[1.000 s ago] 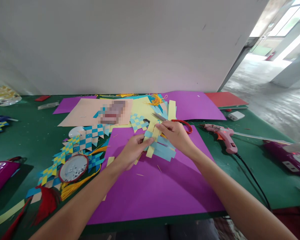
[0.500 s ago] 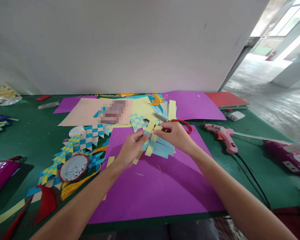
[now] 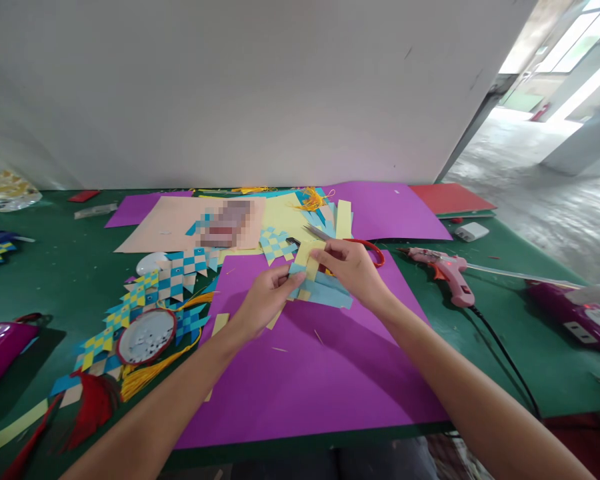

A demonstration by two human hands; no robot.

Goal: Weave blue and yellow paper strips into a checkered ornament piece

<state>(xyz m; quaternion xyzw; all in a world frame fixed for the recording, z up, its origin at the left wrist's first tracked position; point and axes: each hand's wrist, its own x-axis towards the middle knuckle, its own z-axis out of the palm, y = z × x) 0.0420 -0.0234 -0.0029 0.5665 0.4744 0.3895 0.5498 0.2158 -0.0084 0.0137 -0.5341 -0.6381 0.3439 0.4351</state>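
Between my two hands is a piece of interlaced blue and yellow paper strips (image 3: 325,291), held above the purple sheet (image 3: 300,373). My left hand (image 3: 266,297) pinches its left side, thumb on top of the blue paper. With thumb and fingers closed, my right hand (image 3: 353,267) grips the yellow strip near the top. Just behind my right hand lie scissors with red handles (image 3: 370,248), blades pointing left. A finished-looking blue and yellow woven piece (image 3: 277,245) rests beyond my left hand. My fingers hide part of the held paper.
A pink glue gun (image 3: 447,270) with a black cord lies at right. On the left are woven paper fish (image 3: 145,293), a round dish with small dark bits (image 3: 147,337), a red tassel (image 3: 93,403) and a yellow tassel (image 3: 150,375). A white wall (image 3: 230,93) stands behind the table.
The held paper has tilted and its loose lower strips look shorter from this angle. My right fingers have shifted slightly on the yellow strip; both hands keep their hold.
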